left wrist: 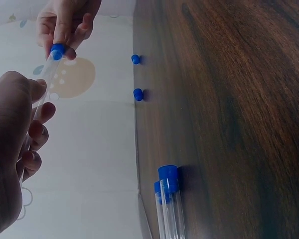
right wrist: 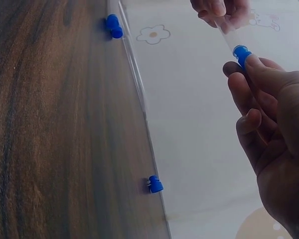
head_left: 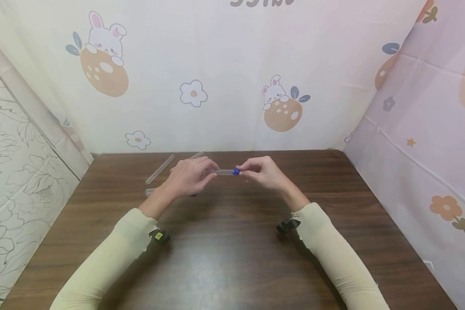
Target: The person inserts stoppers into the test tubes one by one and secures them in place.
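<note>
Tube (head_left: 225, 172), clear, held roughly level above the table (head_left: 224, 267), between the two hands. Left hand (head_left: 190, 174): fingers curled round the tube's body, thumb against it. Right hand (head_left: 265, 172): thumb and fingertips pinching the blue cap (head_left: 236, 171) at the tube's right end; other fingers loosely bent. Cap sits at the mouth of the tube; whether fully seated, cannot tell.

On the table, two bare tubes (head_left: 160, 169) lie slantwise near the back edge, left of centre, one partly hidden behind the left hand. Two capped tubes (left wrist: 172, 209) lie side by side, largely covered by the left hand and forearm in the head view. Two loose caps (left wrist: 138, 94), also blue, rest on the table, apart from each other, in the left wrist view. Printed curtain (head_left: 224, 43) hangs behind the table. Pale sleeves (head_left: 112, 249) cover both forearms.
</note>
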{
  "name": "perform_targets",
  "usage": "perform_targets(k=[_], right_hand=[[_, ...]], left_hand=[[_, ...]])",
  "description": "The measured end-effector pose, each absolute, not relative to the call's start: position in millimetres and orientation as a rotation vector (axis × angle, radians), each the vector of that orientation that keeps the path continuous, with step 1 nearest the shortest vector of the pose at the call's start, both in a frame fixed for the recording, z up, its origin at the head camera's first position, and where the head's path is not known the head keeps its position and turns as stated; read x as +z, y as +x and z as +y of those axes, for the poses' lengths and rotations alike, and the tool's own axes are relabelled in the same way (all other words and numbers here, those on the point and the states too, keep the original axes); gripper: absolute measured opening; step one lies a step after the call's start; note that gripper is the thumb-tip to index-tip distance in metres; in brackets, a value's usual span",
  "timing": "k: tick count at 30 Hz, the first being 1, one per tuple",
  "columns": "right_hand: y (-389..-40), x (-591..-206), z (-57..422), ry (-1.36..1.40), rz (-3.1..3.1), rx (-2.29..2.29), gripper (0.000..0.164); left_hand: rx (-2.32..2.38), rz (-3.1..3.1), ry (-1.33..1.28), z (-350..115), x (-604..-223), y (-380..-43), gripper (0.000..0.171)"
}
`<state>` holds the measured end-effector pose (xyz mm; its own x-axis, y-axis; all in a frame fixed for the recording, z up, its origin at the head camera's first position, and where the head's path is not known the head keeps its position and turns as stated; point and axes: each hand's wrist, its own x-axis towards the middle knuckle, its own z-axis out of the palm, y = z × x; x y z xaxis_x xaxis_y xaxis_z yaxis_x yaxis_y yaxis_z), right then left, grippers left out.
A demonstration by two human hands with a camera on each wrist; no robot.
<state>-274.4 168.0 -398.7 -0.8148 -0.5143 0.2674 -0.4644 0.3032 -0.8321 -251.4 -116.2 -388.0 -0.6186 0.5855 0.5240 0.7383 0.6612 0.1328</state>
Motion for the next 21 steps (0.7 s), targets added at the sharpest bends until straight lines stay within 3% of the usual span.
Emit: perform_targets(k=[21], right_hand=[[-272.9,-403.6,166.0,-0.978,2.476,-1.634,0.014]], left_hand=[[-0.480,-2.443,-1.010,-117.0,-389.8,-249.5,0.016]])
